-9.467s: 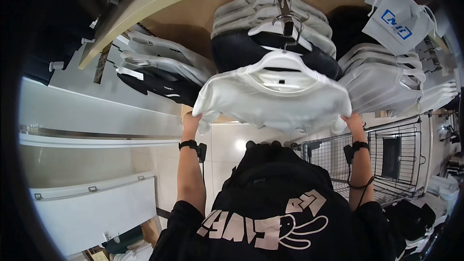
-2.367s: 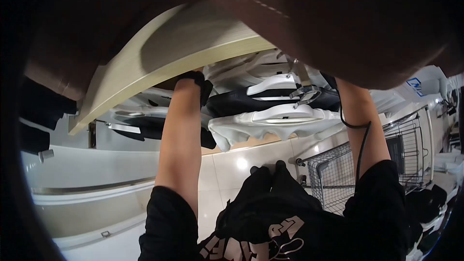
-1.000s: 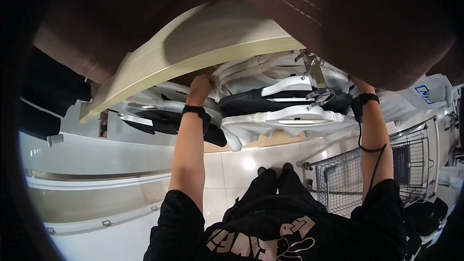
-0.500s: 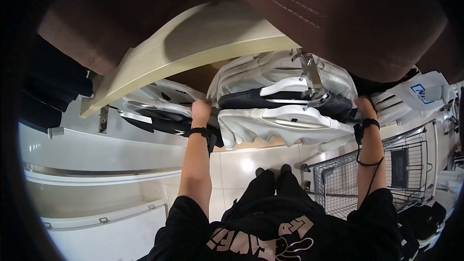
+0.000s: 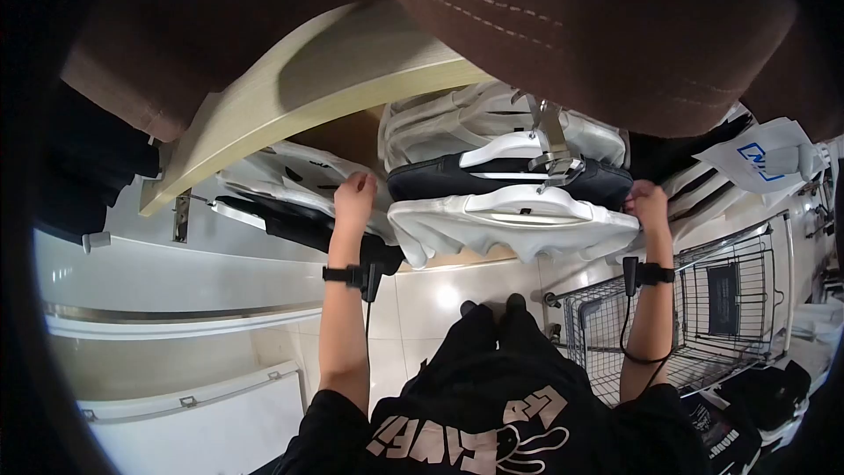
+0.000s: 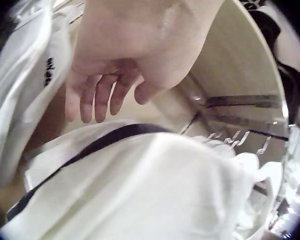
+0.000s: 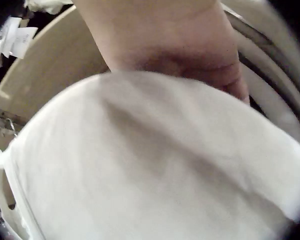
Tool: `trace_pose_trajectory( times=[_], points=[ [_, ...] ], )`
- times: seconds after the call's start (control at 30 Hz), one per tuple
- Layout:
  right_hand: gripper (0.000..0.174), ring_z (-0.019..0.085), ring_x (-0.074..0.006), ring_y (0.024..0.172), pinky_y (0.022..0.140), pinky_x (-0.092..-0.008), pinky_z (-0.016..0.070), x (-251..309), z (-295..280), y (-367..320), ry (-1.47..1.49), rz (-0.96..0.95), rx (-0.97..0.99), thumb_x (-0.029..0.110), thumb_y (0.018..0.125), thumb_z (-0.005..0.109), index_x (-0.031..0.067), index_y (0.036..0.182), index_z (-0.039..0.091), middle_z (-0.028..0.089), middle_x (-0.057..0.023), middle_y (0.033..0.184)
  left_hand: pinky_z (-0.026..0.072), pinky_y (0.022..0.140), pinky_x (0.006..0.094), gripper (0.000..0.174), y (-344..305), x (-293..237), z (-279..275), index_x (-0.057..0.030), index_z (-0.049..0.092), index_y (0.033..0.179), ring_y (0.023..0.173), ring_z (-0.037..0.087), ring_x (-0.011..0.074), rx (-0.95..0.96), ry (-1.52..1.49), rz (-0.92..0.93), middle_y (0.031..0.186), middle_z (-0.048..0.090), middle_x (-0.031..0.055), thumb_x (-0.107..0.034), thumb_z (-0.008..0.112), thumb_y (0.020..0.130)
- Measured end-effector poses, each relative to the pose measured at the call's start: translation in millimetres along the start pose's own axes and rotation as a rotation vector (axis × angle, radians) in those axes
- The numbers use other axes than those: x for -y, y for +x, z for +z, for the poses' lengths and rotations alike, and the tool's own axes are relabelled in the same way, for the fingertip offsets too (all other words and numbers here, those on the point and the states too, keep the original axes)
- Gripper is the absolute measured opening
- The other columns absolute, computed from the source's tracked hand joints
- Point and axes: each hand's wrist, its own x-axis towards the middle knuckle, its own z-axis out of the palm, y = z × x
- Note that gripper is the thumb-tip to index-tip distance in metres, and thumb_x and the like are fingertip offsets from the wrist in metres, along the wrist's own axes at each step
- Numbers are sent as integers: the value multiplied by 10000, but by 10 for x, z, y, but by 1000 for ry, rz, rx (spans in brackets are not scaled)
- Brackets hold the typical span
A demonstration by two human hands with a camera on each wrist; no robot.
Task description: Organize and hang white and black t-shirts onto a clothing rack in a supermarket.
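A white shirt [image 5: 519, 227] hangs foremost on a white hanger [image 5: 527, 200], with a black shirt [image 5: 431, 180] right behind it. My left hand [image 5: 354, 198] hovers off their left shoulders. Its fingers are loosely bent with nothing between them, as the left wrist view shows [image 6: 135, 55]. At the right shoulders is my right hand [image 5: 649, 204], close against the ends of the white and black shirts. In the right wrist view the white shoulder cloth [image 7: 140, 145] hides most of that hand's fingers, so I cannot tell whether they pinch cloth.
More white shirts [image 5: 440, 127] hang behind on the metal rail [image 5: 552, 136]. Side racks hold black and white shirts [image 5: 299, 220]. A curved wooden shelf edge [image 5: 308, 114] and brown cloth [image 5: 563, 26] overhang the top. A wire cart [image 5: 615, 334] stands at the right, an open drawer [image 5: 193, 396] at the left.
Both hands, gripping the white shirt's sides 9.5 s ago, later reached deep among the rear shirts. Over the last second they have drawn back toward me, the left coming off the shirts' edges.
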Motion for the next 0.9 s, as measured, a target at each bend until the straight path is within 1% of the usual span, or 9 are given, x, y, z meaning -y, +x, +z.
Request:
trace_pose_trajectory(
  times=[0.03, 0.1, 0.17, 0.23, 0.27, 0.47, 0.63, 0.7, 0.9],
  points=[
    [147, 648, -266, 672, 641, -312, 496, 326, -107, -18, 125, 159, -51, 101, 819, 594, -11, 874, 671, 657, -184, 780, 512, 728, 321, 254, -76, -213, -70, 4, 669, 957, 785, 671, 288, -49, -62, 84, 839, 688, 157, -224, 572, 903],
    [158, 658, -312, 716, 656, -334, 505, 675, -276, 139, 17, -21, -205, 89, 835, 585, -11, 925, 666, 672, -181, 814, 483, 852, 356, 309, -504, -963, -303, -3, 623, 1111, 979, 632, 315, 6, -186, 185, 1068, 654, 194, -238, 569, 918],
    [191, 667, -340, 793, 702, -359, 514, 1176, -361, 278, -116, -412, -330, 114, 858, 594, -11, 990, 653, 677, -200, 898, 434, 961, 404, 379, -830, -1278, -325, -6, 582, 1191, 1140, 553, 355, 82, -88, 346, 1213, 587, 217, -236, 604, 890],
    [242, 649, -354, 938, 796, -387, 502, 1518, -302, 633, -419, -699, -270, 162, 866, 619, -12, 1033, 642, 660, -227, 1009, 347, 1061, 443, 492, -1099, -1458, -193, -21, 509, 1295, 1268, 446, 381, 93, 121, 611, 1319, 509, 229, -230, 628, 866],
    [245, 648, -353, 942, 799, -387, 501, 1667, -264, 775, -466, -763, -261, 164, 866, 619, -10, 1037, 641, 659, -225, 1013, 317, 1083, 461, 529, -1210, -1577, -132, -26, 476, 1328, 1299, 409, 390, 139, 145, 626, 1359, 469, 233, -197, 634, 853],
    [257, 639, -347, 965, 816, -388, 496, 2368, 34, 1285, -316, -667, -183, 174, 871, 614, 1, 1061, 633, 651, -215, 1041, 244, 1116, 536, 699, -1430, -1626, 95, -75, 329, 1443, 1391, 290, 359, 220, 247, 530, 1488, 328, 188, -26, 625, 812],
    [269, 632, -341, 984, 830, -388, 492, 2598, 303, 1616, -292, -590, -120, 182, 875, 609, 10, 1080, 627, 645, -206, 1063, 250, 1110, 543, 667, -1498, -1412, 9, -101, 356, 1434, 1385, 297, 367, 226, 205, 480, 1497, 309, 186, -15, 605, 821],
    [273, 629, -339, 992, 836, -388, 491, 2638, 335, 1737, -274, -579, -125, 185, 877, 608, 13, 1088, 624, 643, -203, 1072, 253, 1106, 546, 652, -1570, -1315, -34, -90, 366, 1425, 1373, 306, 393, 202, 344, 456, 1472, 336, 212, -14, 601, 821],
    [288, 621, -332, 1015, 853, -389, 486, 2863, 351, 2123, -238, -561, -183, 195, 882, 603, 24, 1112, 616, 636, -193, 1100, 292, 1103, 497, 540, -1754, -1183, -109, 5, 468, 1314, 1354, 319, 429, 164, 241, 405, 1445, 343, 270, 8, 624, 797]
  ],
)
